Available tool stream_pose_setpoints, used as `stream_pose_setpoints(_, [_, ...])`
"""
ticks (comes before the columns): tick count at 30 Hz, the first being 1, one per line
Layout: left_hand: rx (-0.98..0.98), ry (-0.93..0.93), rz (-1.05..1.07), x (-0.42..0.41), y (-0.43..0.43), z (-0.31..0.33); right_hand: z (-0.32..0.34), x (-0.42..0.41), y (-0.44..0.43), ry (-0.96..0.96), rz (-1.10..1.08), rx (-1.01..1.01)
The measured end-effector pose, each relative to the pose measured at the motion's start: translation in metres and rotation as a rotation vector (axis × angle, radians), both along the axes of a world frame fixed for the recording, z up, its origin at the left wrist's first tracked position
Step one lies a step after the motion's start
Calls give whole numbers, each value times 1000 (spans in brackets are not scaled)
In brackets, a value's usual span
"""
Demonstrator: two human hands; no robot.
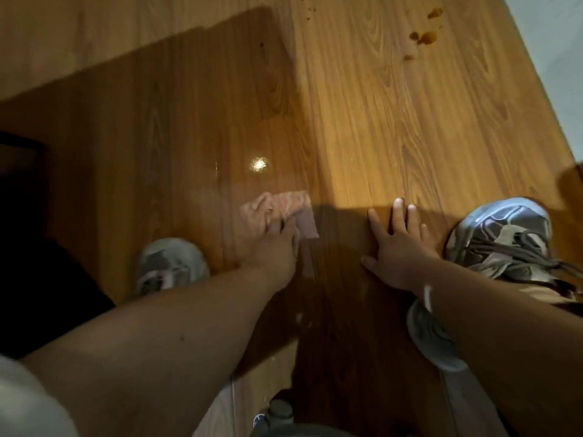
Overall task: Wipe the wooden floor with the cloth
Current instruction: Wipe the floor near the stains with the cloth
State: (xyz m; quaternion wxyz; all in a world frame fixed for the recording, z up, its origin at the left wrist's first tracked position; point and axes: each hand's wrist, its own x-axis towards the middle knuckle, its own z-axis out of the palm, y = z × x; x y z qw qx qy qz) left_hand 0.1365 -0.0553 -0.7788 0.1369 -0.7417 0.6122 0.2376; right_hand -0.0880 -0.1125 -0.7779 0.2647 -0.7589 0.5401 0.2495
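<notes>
Nearest the camera, 2 bare forearms reach down and away from the bottom of the view; between them a small dark rounded thing [277, 411] sits low, cut off and too dim to identify; a pale blur fills the near left corner. The wooden floor [362, 127] lies in deep shadow here, its planks running away from the person. The right hand [397, 247] lies flat on the boards, palm down, fingers straight and spread, holding nothing; its wrist crosses a grey shoe [501, 238], laced and partly hidden by the arm. The other shoe [172, 266] is on the left, smeared by motion blur. The left hand [271, 247] is on the cloth [277, 206], a pinkish patterned rag lying on the floor between the 2 shoes, just beyond the fingertips; blur hides the fingers, so I cannot tell whether they pinch the fabric or press it flat. Beyond the cloth, 1 bright glare spot [258, 164] shines on the boards. Along the floor's left side a black shape [19, 216] is lost in darkness. Toward the far right edge, several brown stains [426, 36] dot the lit wood, close to a white wall [552, 42].
</notes>
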Motion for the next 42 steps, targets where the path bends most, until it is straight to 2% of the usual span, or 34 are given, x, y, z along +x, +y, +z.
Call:
stream_pose_setpoints(4, [-74, 9, -295, 22, 5, -4, -11, 9, 11, -20, -35, -112])
stream_pose_setpoints(6, [-92, 29, -386, 46, -2, -7, -19, 9, 15, -4, -53, -148])
stream_pose_setpoints(8, [-77, -6, -391, 67, -9, -10, -22, 12, 16, 7, -59, -197])
stream_pose_setpoints(10, [-90, -33, -242, 83, -13, -8, -22, 19, 14, -22, -13, -252])
stream_pose_setpoints(15, [-89, -19, 396, 102, -42, -5, -22, 31, -1, -55, -18, -242])
stream_pose_setpoints(17, [-104, 12, 526, 95, -47, -6, -20, 36, -3, -80, -47, -237])
stream_pose_setpoints(18, [-139, 7, 480, 87, -40, -8, -19, 39, -6, -108, -77, -244])
stream_pose_setpoints(19, [-212, -17, 313, 74, -27, -13, -18, 42, -9, -133, -115, -252])
stream_pose_setpoints(21, [-297, 27, -218, 47, 11, -20, -16, 47, -21, -147, -174, -227])
stream_pose_setpoints(23, [-166, 206, -614, 41, 37, -23, -14, 55, -34, -89, -184, -184])
stream_pose_setpoints(25, [-168, 257, -699, 67, 26, -31, -12, 70, -47, -60, -174, -177])
stream_pose_setpoints(27, [-187, 97, -470, 109, 4, -39, -10, 91, -57, -96, -144, -188])
stream_pose_setpoints(29, [-205, -92, -12, 162, -13, -38, -7, 112, -62, -144, -106, -180])
stream_pose_setpoints(31, [-136, -104, 479, 210, -22, -29, -9, 132, -64, -186, -74, -179])
stream_pose_setpoints(32, [-137, -104, 643, 224, -25, -27, -10, 139, -65, -203, -67, -181])
stream_pose_setpoints(33, [-165, -118, 739, 232, -27, -26, -12, 147, -67, -216, -62, -183])
stream_pose_setpoints(35, [-190, -111, 777, 225, -28, -24, -14, 160, -70, -213, -38, -184])
stream_pose_setpoints(37, [-228, -152, 587, 201, -21, -28, -16, 173, -79, -197, 4, -174])
stream_pose_setpoints(39, [-275, -195, 209, 169, -13, -32, -16, 184, -87, -185, 29, -177])
stream_pose_setpoints(42, [-268, 39, -293, 153, -25, -24, -13, 197, -105, -160, 43, -172])
